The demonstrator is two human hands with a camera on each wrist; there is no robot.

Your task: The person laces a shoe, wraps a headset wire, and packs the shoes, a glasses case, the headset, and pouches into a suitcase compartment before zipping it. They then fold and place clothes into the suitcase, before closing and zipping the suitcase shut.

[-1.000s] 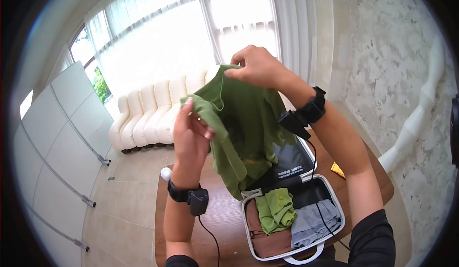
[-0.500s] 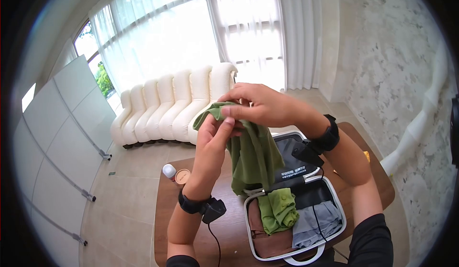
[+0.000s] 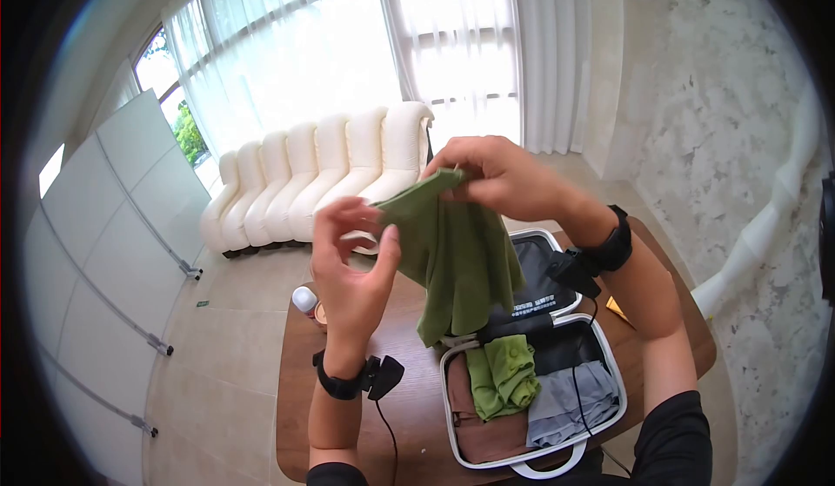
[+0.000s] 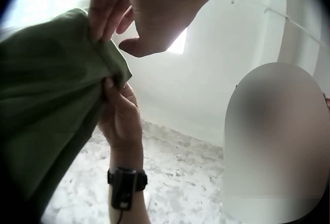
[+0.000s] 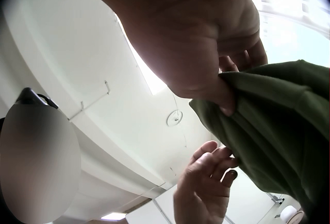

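A dark green shirt (image 3: 461, 264) hangs in folds over the table, in front of the suitcase lid. My right hand (image 3: 504, 174) pinches its upper edge between thumb and fingers, which the right wrist view shows close up with the cloth (image 5: 278, 116). Left of the shirt, my left hand (image 3: 352, 260) has its thumb spread away from the fingers. In the left wrist view those fingertips (image 4: 98, 31) lie at the cloth's edge, the thumb off it. Below, the open suitcase (image 3: 621, 395) holds a folded bright green garment (image 3: 504, 377), brown clothing (image 3: 491, 442) and grey-blue clothing (image 3: 570, 406).
The wooden table (image 3: 396, 399) bears a white-capped bottle (image 3: 304, 298) at its left and a yellow item (image 3: 616, 309) at its right. The suitcase lid (image 3: 544, 264) leans open behind. A cable (image 3: 391, 434) trails from each wrist camera. A cream sofa (image 3: 326, 168) stands beyond.
The shirt went from spread between both hands to gathered, then hangs from the right hand. Both hands came together lower down; the left has since let go and moved left.
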